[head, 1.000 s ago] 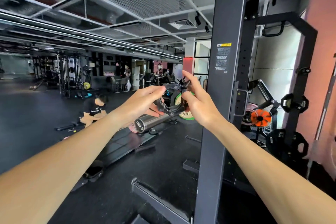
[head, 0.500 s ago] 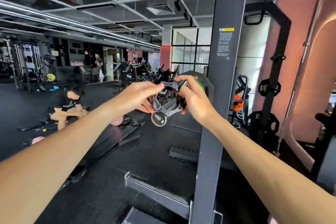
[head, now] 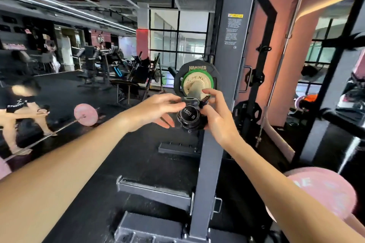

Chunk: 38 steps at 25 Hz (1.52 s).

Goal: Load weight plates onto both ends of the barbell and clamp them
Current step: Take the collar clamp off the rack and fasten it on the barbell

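Both hands grip the black clamp (head: 190, 102) around the barbell end (head: 189, 117): left hand (head: 158, 107) at 9 o'clock, right hand (head: 214, 110) at 3. Green plate (head: 197, 82) and black plate (head: 195, 69) sit behind, at 12.

A dark rack upright (head: 221, 104) stands on black flooring (head: 122, 163).

The barbell sleeve (head: 194, 89) is mostly hidden behind the clamp (head: 189, 119) and both hands.

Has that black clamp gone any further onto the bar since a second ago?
Yes. The clamp now rings the bar end, closer to the green plate; earlier it was off the tip.
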Motion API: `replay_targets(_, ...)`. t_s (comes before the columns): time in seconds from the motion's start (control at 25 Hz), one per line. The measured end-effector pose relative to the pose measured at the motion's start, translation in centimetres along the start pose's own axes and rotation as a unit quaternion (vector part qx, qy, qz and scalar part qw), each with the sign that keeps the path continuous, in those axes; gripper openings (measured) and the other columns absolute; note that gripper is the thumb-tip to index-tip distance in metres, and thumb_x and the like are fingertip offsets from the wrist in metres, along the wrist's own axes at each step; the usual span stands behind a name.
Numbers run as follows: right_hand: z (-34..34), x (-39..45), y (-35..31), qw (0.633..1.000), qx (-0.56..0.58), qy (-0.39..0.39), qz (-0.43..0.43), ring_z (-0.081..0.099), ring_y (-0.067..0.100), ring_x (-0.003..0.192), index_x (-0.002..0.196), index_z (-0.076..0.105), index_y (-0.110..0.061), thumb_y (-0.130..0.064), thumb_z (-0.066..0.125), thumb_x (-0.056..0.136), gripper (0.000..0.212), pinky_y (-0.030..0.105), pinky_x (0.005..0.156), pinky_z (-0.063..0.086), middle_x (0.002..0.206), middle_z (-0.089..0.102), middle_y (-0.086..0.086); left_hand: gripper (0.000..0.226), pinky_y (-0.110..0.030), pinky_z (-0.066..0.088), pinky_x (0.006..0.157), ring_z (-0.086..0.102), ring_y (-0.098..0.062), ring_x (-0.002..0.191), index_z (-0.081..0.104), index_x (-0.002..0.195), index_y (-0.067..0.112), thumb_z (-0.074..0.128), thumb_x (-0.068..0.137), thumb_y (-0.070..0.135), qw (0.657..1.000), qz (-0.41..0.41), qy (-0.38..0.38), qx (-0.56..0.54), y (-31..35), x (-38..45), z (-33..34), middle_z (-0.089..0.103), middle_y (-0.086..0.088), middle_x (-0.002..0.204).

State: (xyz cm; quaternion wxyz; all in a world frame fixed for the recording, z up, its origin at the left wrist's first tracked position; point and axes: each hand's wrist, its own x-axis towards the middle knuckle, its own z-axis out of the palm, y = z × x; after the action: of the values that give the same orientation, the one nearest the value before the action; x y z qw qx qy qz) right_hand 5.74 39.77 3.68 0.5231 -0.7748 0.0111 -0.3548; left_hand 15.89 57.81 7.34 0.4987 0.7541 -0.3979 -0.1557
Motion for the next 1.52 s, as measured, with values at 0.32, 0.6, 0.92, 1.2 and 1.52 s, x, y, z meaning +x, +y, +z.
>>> replay_targets(0.32,0.1,3.4,3.3,0.999,0.001,0.024,0.033,0.059,0.023,0.101,0.139,0.049,-0.050,-0.019,0.056,0.097,0.053,0.049,0.089,0.058,0.109,0.048,0.003,0.038,-0.040,0.060,0.093,0.075,-0.023,0.096,0.059,0.130,0.032,0.067,0.094,0.040,0.996,-0.014,0.033,-0.079,-2.7,5.3,-0.1,0.071,0.002,0.121)
replay_targets(0.6,-0.6,11.2,8.7,0.997,-0.014,0.042,0.056,0.062,0.021,0.104,0.127,0.053,-0.059,-0.032,0.061,0.095,0.043,0.050,0.095,0.055,0.116,0.053,0.003,0.033,-0.036,0.059,0.086,0.076,-0.018,0.094,0.064,0.123,0.027,0.067,0.094,0.043,0.993,-0.025,0.060,-0.094,-5.0,14.1,-0.7,0.073,-0.001,0.117)
replay_targets(0.92,-2.2,22.9,15.4,0.994,-0.025,0.068,0.082,0.055,0.021,0.073,0.102,0.065,-0.042,-0.035,0.073,0.087,0.018,0.034,0.070,0.054,0.097,0.053,-0.004,0.031,-0.038,0.060,0.088,0.077,-0.016,0.085,0.065,0.120,0.028,0.067,0.093,0.044,0.993,-0.060,0.083,-0.066,-7.0,26.0,-1.8,0.075,-0.001,0.107)
replay_targets(1.2,-2.2,27.1,17.6,0.996,0.001,0.069,0.056,0.045,0.016,0.064,0.083,0.071,-0.025,-0.017,0.078,0.085,0.011,0.032,0.072,0.048,0.067,0.050,-0.012,0.030,-0.030,0.055,0.072,0.074,-0.011,0.075,0.062,0.126,0.025,0.063,0.097,0.035,0.992,-0.068,0.077,-0.079,-8.0,30.3,-2.5,0.071,-0.005,0.103)
replay_targets(1.52,-1.9,27.8,14.7,0.977,-0.099,0.122,0.144,0.058,0.011,0.069,0.086,0.064,-0.011,-0.067,0.070,0.076,0.057,0.030,0.071,0.051,0.074,0.063,-0.008,0.025,-0.034,0.057,0.076,0.076,-0.010,0.077,0.061,0.121,0.032,0.062,0.097,0.040,0.996,-0.059,0.044,-0.044,-8.2,30.4,-3.3,0.072,-0.006,0.109)
